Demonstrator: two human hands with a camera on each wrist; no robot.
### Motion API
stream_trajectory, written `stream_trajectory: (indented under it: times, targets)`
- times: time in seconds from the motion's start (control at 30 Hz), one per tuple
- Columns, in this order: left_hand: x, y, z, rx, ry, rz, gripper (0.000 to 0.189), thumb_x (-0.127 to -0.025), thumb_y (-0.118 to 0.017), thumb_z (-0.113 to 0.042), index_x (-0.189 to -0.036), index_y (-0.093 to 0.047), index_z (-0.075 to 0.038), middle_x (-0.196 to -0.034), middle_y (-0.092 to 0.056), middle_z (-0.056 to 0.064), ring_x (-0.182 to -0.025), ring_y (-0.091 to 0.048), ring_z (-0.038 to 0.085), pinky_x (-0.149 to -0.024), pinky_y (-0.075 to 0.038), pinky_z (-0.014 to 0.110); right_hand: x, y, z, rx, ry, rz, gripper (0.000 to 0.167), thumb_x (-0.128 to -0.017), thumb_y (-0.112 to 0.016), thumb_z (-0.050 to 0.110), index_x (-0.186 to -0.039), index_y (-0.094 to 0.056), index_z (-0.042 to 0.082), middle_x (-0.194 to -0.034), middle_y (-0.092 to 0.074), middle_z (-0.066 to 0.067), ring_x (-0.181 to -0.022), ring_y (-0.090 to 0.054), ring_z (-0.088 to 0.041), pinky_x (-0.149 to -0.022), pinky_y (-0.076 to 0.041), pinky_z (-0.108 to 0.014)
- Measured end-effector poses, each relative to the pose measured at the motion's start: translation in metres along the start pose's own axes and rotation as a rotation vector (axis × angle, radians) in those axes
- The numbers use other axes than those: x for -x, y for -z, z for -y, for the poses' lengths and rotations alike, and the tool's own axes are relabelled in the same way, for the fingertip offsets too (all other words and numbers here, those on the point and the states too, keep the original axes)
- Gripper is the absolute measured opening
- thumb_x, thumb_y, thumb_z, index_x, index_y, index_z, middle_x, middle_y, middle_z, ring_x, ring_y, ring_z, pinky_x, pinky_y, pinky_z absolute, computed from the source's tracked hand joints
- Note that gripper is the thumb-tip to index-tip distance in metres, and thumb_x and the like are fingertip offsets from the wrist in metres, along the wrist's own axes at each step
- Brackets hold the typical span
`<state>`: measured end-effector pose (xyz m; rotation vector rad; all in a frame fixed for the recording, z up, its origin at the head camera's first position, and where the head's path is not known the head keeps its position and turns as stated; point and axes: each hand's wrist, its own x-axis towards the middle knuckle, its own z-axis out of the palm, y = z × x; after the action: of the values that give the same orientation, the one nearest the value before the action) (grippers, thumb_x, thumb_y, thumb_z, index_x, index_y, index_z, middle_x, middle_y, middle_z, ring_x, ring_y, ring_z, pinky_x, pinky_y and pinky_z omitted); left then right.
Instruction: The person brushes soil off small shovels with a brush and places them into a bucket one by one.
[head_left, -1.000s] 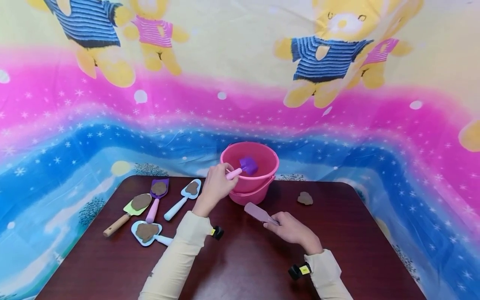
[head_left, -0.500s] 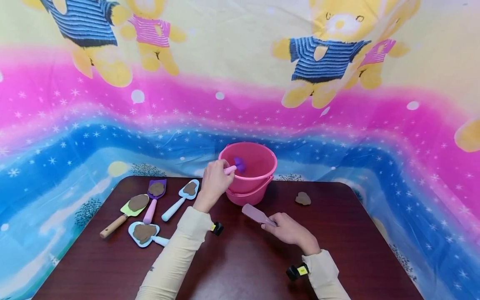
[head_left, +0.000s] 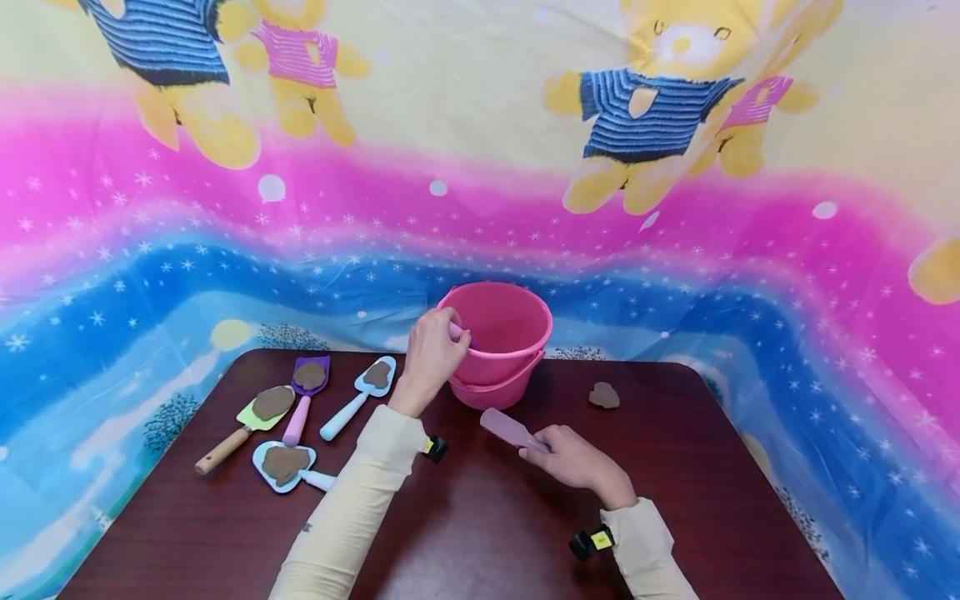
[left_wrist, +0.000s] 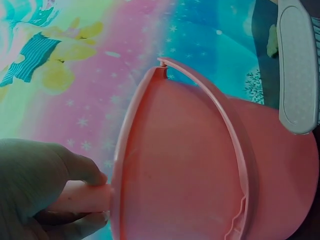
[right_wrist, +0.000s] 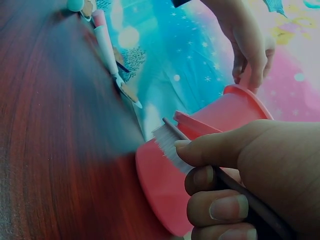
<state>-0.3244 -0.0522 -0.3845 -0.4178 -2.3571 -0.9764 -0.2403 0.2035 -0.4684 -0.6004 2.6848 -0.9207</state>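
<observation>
My left hand holds the pink handle of a small shovel at the left rim of a pink bucket. Inside the bucket, the purple blade is almost wholly hidden from the head view. My right hand grips a mauve brush low in front of the bucket, thumb along its back. Pale bristles show beneath the brush's back in the right wrist view. The bucket stands upright, its handle hanging down the front.
Left on the dark wooden table lie a green trowel, a purple shovel and two light-blue ones, each bearing a brown lump. Another brown lump lies right of the bucket. A printed cloth hangs behind.
The shovel's purple blade, visible over the bucket's opening before, has swung left and down out of sight near the rim. My left hand has shifted slightly left; the right stays nearly still.
</observation>
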Motion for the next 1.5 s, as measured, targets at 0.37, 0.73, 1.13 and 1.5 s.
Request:
stream_trajectory:
  times: [0.37, 0.73, 1.13, 1.5]
  targets:
    - [0.001, -0.006, 0.009, 0.019, 0.009, 0.043, 0.016, -0.087, -0.079, -0.009, -0.097, -0.071, 0.001, -0.089, -0.065, 0.014, -0.082, -0.061, 0.025, -0.075, -0.056, 0.040, -0.001, -0.002, 0.004, -0.011, -0.008, 0.004, 0.035, -0.100, -0.064, 0.034, -0.081, -0.071, 0.005, -0.056, -0.047, 0.004, -0.047, -0.042, -0.009, -0.047, -0.039, -0.024]
    - [-0.002, -0.006, 0.011, -0.034, -0.017, 0.049, 0.024, -0.087, -0.078, -0.013, -0.106, -0.073, 0.001, -0.094, -0.069, 0.015, -0.087, -0.066, 0.028, -0.079, -0.057, 0.042, -0.001, -0.003, 0.003, 0.001, -0.001, 0.003, 0.038, -0.100, -0.064, 0.033, -0.077, -0.068, 0.003, -0.055, -0.045, 0.005, -0.047, -0.041, -0.009, -0.047, -0.037, -0.023]
    - [-0.001, -0.004, 0.011, -0.021, -0.027, 0.042, 0.031, -0.086, -0.079, -0.027, -0.105, -0.072, -0.003, -0.097, -0.069, 0.011, -0.087, -0.066, 0.024, -0.076, -0.058, 0.039, -0.001, -0.002, 0.005, -0.002, 0.013, 0.011, 0.041, -0.100, -0.064, 0.032, -0.075, -0.066, 0.000, -0.054, -0.041, 0.007, -0.046, -0.036, -0.007, -0.046, -0.033, -0.022]
    - [0.010, 0.010, 0.041, 0.084, -0.008, -0.152, 0.019, -0.096, -0.064, -0.024, -0.101, -0.072, -0.007, -0.092, -0.069, 0.010, -0.081, -0.067, 0.027, -0.071, -0.055, 0.041, -0.001, -0.002, 0.003, -0.005, 0.006, 0.014, 0.041, -0.100, -0.064, 0.034, -0.070, -0.062, 0.005, -0.054, -0.041, 0.006, -0.046, -0.037, -0.008, -0.046, -0.034, -0.022]
